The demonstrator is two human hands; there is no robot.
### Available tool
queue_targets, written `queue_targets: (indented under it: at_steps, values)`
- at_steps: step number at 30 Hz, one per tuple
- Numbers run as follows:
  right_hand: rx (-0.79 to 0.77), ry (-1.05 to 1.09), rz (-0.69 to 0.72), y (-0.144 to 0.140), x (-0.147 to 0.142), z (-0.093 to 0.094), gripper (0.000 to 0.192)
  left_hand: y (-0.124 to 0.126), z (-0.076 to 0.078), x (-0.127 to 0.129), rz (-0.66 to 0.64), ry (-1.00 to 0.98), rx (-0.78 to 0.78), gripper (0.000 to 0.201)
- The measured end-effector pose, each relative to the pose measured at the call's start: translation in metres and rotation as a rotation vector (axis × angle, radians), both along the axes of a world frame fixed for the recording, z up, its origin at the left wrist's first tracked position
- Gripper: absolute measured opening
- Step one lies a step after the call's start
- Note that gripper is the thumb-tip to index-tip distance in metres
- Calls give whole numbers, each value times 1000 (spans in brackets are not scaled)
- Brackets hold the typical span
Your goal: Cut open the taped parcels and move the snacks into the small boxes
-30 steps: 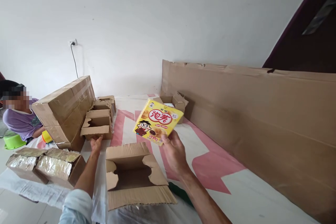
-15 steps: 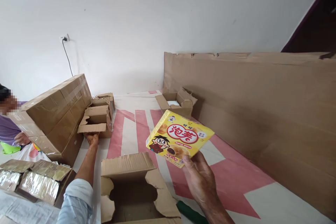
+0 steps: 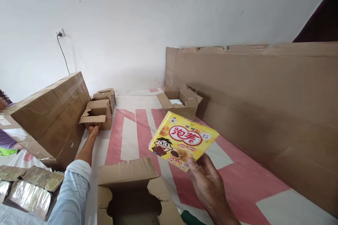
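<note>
My right hand [image 3: 208, 182] holds a yellow snack box [image 3: 183, 140] by its lower edge, face up, above the pink and white sheet [image 3: 129, 140]. The box has red characters and a cartoon face on it. My left hand [image 3: 93, 130], on an arm in a light blue sleeve, reaches forward and touches the lower flap of a small open carton [image 3: 97, 114] on the left. An open empty carton [image 3: 132, 193] with torn flaps sits just in front of me, between my arms.
Large taped cartons [image 3: 50, 112] are stacked at left. Open cartons with foil-wrapped packs [image 3: 29, 188] lie at lower left. Another open carton [image 3: 182, 102] stands by a long cardboard sheet [image 3: 264, 105] leaning on the right. A person in purple is at the left edge. A wall socket [image 3: 59, 34] holds a cable.
My right hand has carried the yellow box to the right and lower. My left hand has stretched further to the small carton's flap. The view has shifted right.
</note>
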State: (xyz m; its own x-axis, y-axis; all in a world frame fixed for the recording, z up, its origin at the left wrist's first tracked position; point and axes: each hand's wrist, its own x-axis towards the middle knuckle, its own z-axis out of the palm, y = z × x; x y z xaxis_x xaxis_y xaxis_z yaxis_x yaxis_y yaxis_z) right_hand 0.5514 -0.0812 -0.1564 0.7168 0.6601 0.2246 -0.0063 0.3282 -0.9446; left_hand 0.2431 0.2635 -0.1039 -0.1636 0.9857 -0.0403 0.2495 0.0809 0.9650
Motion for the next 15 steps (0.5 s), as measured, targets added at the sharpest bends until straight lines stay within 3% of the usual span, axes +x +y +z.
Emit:
queue_targets:
  at_steps: [3,6,11,15]
  values:
    - [-29,-35,4,5,3,16,63,-17,15,-3,-138,55,-124,40]
    - [-54,-90,61,12,2,29,70,-46,38,1,-364,54,-159,33]
    - [-63,-103,95,17,-10,36,76,-108,84,12,-740,-50,-89,41]
    - [-39,-86,89,4,-16,40,75,-148,118,13,-929,-60,32,53]
